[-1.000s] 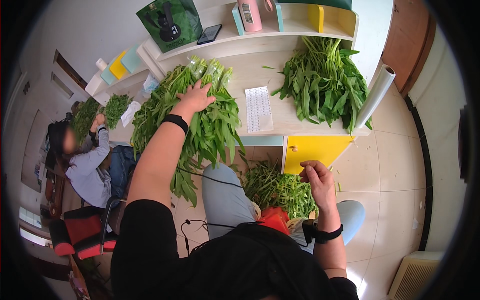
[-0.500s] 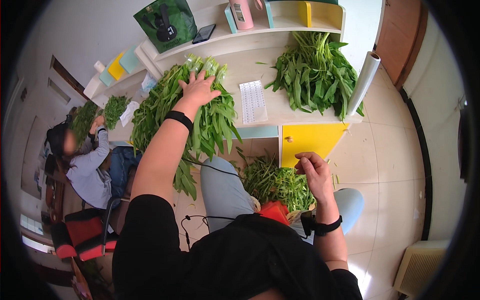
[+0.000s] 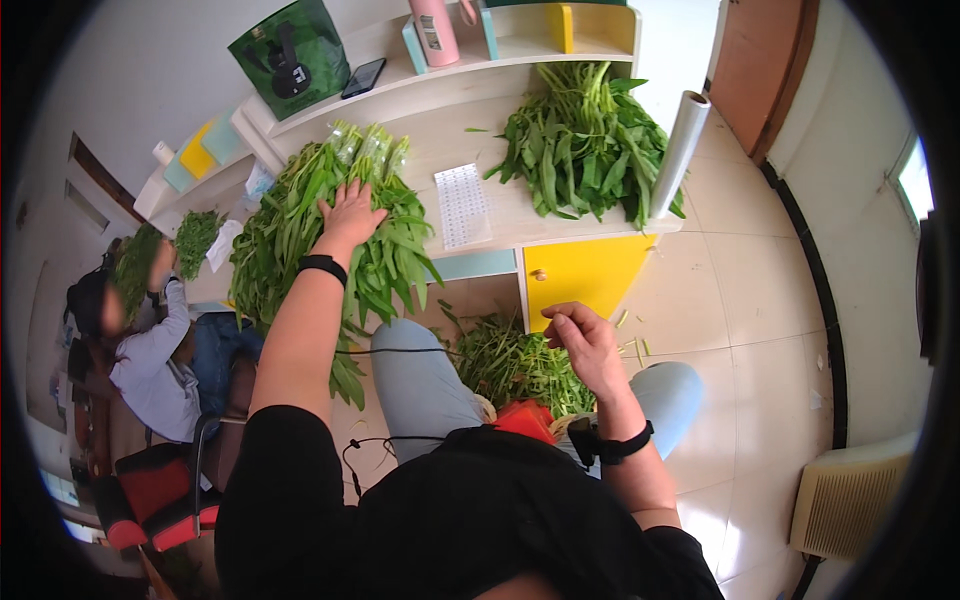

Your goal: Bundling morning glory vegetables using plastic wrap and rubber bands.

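Note:
My left hand (image 3: pixel 349 215) lies palm down with spread fingers on a large heap of long-leafed greens (image 3: pixel 275 230), whose stem ends at the back are bundled in clear wrap (image 3: pixel 372 145). The heap hangs over the desk's front edge. My right hand (image 3: pixel 585 340) is raised over my lap, before the yellow cabinet door (image 3: pixel 575 272), fingertips curled together; anything in them is too small to make out. Right of a white sticker sheet (image 3: pixel 460 205) lies a second pile of greens (image 3: pixel 570 150), beside an upright roll of clear film (image 3: pixel 680 155).
A shelf (image 3: pixel 515 50) holds a green bag (image 3: pixel 265 65), a phone (image 3: pixel 363 78) and a pink bottle (image 3: pixel 440 35). A co-worker (image 3: pixel 150 370) sits at left with smaller greens (image 3: pixel 195 240). Below lie cut greens (image 3: pixel 525 360) and a red container (image 3: pixel 523 418). A red-black chair (image 3: pixel 150 490) stands lower left.
The whole view has shifted, so the desk sits further left in it. My left hand stays spread on the greens; my right hand stays raised with curled fingers.

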Demonstrator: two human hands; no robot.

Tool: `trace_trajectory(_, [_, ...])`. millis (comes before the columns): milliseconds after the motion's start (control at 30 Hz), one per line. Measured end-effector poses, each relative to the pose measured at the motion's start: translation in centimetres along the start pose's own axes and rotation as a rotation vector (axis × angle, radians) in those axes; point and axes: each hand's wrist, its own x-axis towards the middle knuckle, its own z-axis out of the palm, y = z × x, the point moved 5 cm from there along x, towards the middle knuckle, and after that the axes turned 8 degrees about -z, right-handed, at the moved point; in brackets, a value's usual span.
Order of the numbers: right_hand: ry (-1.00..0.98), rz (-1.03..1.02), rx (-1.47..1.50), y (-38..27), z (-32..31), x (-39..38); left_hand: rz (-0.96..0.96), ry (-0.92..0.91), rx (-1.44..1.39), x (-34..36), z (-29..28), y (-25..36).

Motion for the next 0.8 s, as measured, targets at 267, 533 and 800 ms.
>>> trace_trajectory(267, [-0.026,-0.003,-0.054,-0.6,-0.9,-0.1,0.109,0.113,-0.101,-1.1,-3.1,0.7])
trace_trajectory(533, [-0.044,0.021,-0.068,0.4,0.0,0.7,0.614,0.437,-0.62,-10.1,-7.5,7.7])
trace_trajectory(800, [-0.082,0.064,-0.105,0.2,1.1,0.1,0.633,0.284,-0.533,-11.2,1.8,15.3])
